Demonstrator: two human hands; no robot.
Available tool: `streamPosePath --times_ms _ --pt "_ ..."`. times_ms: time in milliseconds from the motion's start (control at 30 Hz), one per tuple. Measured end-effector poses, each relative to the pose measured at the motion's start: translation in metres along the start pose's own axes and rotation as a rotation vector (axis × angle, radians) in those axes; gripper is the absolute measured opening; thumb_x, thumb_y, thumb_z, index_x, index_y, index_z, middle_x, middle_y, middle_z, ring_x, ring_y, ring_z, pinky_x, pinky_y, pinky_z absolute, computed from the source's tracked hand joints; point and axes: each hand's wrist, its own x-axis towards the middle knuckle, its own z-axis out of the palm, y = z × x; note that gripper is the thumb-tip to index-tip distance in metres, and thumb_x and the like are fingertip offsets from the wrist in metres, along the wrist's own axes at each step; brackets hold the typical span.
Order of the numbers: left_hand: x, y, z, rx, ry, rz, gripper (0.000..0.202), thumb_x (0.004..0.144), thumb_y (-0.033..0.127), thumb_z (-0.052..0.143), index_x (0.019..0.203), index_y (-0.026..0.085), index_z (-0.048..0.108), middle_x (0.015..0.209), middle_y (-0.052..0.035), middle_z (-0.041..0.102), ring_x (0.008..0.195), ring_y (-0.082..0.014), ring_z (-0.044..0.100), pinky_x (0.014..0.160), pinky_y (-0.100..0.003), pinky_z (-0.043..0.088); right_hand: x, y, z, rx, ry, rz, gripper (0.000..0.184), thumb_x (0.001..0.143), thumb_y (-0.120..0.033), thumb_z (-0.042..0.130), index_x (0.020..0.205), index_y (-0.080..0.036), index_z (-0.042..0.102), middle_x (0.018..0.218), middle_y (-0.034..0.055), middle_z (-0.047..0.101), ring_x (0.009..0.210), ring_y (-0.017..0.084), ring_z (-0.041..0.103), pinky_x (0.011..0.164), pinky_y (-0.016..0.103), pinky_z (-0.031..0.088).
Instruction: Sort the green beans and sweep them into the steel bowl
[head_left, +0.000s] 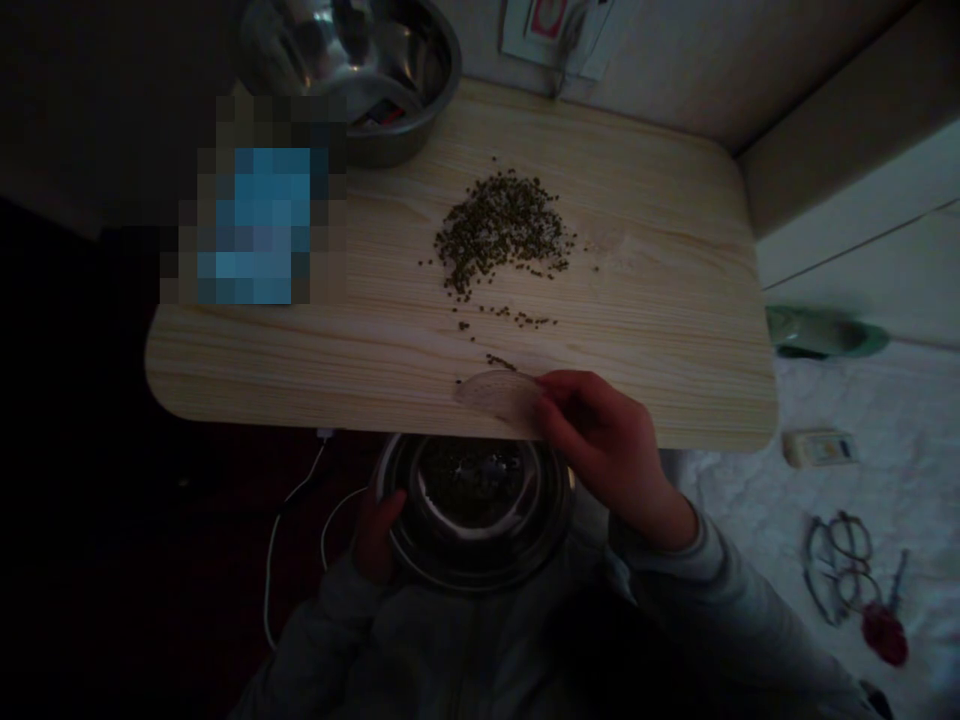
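Note:
My right hand [600, 440] is closed on a thin, clear, round-edged plastic piece [495, 392], pinched between thumb and fingers at the table's front edge. Just beyond that piece lies a short line of small dark green beans or seeds [501, 362]. A larger pile of the same beans [502, 230] spreads over the middle of the table. My left hand [379, 525] grips the left rim of a shiny metal bowl [480, 565], held below the table edge against my body. Dark grains appear inside this bowl, but dim light hides detail.
A big steel bowl [420, 135] stands at the back left of the wooden table [660, 330], beside a pixelated blue item [259, 230]. A wall socket [551, 30] is behind. White bedding to the right bears a green bottle-like object [825, 332] and a cable [840, 565].

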Motion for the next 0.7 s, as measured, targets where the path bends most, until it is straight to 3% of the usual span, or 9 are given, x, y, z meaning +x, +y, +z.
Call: streamPosePath --times_ms 333,700 --pt "0.0018 -0.0011 -0.0016 0.040 0.001 0.051 0.033 0.061 0.039 0.053 0.088 0.023 0.064 0.082 -0.0057 0.064 0.095 -0.0263 0.053 0.087 -0.039 0.039 0.0029 0.0005 -0.0013 -0.029 0.083 0.037 0.020 0.072 -0.023 0.050 0.091 -0.019 0.056 0.067 -0.0002 0.056 0.057 0.009 0.049 0.052 0.021 0.041" --pt "-0.0003 0.0049 0.0022 0.002 -0.029 -0.008 0.038 0.061 0.041 0.053 0.092 0.022 0.063 0.087 -0.0072 0.063 0.099 -0.0280 0.051 0.087 -0.041 0.039 0.0072 0.0008 0.0002 -0.031 0.083 0.024 0.020 0.073 -0.025 0.049 0.091 -0.019 0.055 0.068 -0.0002 0.055 0.060 0.010 0.050 0.053 0.022 0.040"
